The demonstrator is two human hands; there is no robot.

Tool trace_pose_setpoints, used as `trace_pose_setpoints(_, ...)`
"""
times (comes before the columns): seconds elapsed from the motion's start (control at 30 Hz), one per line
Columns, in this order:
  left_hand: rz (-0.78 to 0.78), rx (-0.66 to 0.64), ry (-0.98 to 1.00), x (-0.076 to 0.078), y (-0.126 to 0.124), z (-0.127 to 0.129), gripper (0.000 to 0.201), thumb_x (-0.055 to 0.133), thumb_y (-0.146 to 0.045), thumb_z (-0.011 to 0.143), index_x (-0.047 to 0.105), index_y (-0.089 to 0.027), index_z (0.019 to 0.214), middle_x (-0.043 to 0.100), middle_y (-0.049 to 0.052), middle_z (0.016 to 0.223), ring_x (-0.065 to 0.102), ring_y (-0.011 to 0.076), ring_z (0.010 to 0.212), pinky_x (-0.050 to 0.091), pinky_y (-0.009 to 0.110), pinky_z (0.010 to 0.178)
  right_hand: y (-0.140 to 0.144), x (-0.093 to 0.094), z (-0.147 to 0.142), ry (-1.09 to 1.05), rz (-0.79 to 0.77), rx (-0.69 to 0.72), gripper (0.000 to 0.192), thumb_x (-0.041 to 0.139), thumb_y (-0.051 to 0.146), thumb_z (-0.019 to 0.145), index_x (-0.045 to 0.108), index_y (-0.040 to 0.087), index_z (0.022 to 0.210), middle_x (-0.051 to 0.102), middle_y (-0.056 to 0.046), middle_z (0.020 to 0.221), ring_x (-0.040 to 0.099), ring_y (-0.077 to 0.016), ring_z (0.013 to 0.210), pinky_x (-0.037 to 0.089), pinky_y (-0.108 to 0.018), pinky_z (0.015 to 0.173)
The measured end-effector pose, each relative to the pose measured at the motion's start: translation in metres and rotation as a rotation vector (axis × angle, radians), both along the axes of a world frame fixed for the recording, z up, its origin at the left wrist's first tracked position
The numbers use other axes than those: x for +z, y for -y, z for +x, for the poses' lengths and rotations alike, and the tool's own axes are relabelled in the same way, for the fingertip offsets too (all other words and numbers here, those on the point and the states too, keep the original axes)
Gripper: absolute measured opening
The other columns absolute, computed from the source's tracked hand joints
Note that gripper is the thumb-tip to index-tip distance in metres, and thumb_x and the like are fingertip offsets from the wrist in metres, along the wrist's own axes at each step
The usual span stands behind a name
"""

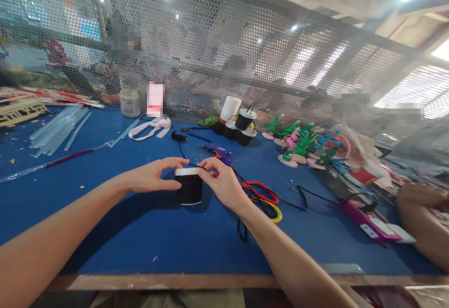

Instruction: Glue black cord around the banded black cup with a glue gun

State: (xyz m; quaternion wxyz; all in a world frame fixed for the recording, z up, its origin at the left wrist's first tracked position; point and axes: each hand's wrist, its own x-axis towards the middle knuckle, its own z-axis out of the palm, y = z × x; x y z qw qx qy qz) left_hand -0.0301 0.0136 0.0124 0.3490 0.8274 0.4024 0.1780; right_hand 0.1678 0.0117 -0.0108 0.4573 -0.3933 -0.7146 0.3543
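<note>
A paper cup (190, 192), wrapped in black yarn with a white rim showing, stands on the blue table in front of me. My left hand (154, 175) is curved around its left side, thumb on the wall and fingers behind the rim. At the right edge of the rim, my right hand (221, 179) pinches thumb and fingertips together on the black yarn. That yarn (181, 148) runs back from the rim to a small black yarn ball (178, 136). Close behind my right hand lies a blue glue gun (218, 152). Scissors (263, 194) with red and yellow handles lie beside my right wrist.
Several black-wrapped cups (245, 120) and a white cup stack (230, 108) stand at the back. Green and pink craft pieces (298, 142) lie right, near a purple power strip (368, 219) and another person's arm (423, 214). Glue sticks (58, 128) lie left. A perforated metal screen (196, 41) rises behind.
</note>
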Motion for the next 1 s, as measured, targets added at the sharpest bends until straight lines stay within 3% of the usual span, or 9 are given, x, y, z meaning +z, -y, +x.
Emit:
trace_pose_setpoints(0.17, 0.101, 0.117, 0.089, -0.001, 0.012, 0.017, 0.028, 0.057, -0.038, 0.068, 0.056, -0.015, 0.083, 0.047, 0.009, 0.122, 0.042, 0.0236, 0.113, 0.031, 0.035, 0.095, 0.011, 0.003, -0.01, 0.048, 0.148, -0.04, 0.014, 0.051, 0.021, 0.073, 0.043, 0.021, 0.062, 0.053, -0.002, 0.079, 0.052, -0.0133, 0.073, 0.044, -0.027, 0.067)
trace_pose_setpoints(0.53, 0.008, 0.01, 0.306, -0.007, 0.011, 0.016, 0.022, 0.055, -0.028, 0.072, 0.06, -0.019, 0.092, 0.047, 0.004, 0.119, 0.043, 0.0204, 0.111, 0.031, 0.034, 0.096, 0.016, 0.009, -0.004, 0.062, 0.211, -0.02, 0.014, 0.053, 0.019, 0.074, 0.044, 0.021, 0.063, 0.057, -0.003, 0.087, 0.055, -0.0146, 0.081, 0.044, -0.029, 0.073)
trace_pose_setpoints(0.73, 0.113, 0.104, 0.196, -0.013, 0.01, 0.018, 0.024, 0.059, -0.029, 0.067, 0.06, -0.016, 0.087, 0.046, 0.009, 0.119, 0.036, 0.0239, 0.116, 0.025, 0.04, 0.099, 0.015, 0.004, -0.007, 0.142, 0.346, -0.058, 0.016, 0.052, 0.015, 0.073, 0.042, 0.021, 0.062, 0.056, -0.004, 0.085, 0.054, -0.0152, 0.081, 0.043, -0.031, 0.076)
trace_pose_setpoints(1.0, 0.15, 0.099, 0.222, -0.009, 0.017, 0.022, 0.015, 0.049, -0.028, 0.073, 0.057, -0.016, 0.08, 0.055, 0.007, 0.104, 0.033, 0.0216, 0.118, 0.026, 0.037, 0.1, 0.021, 0.007, -0.013, 0.176, 0.376, -0.054, 0.015, 0.051, 0.015, 0.073, 0.043, 0.022, 0.064, 0.056, -0.005, 0.087, 0.054, -0.0158, 0.083, 0.043, -0.032, 0.076)
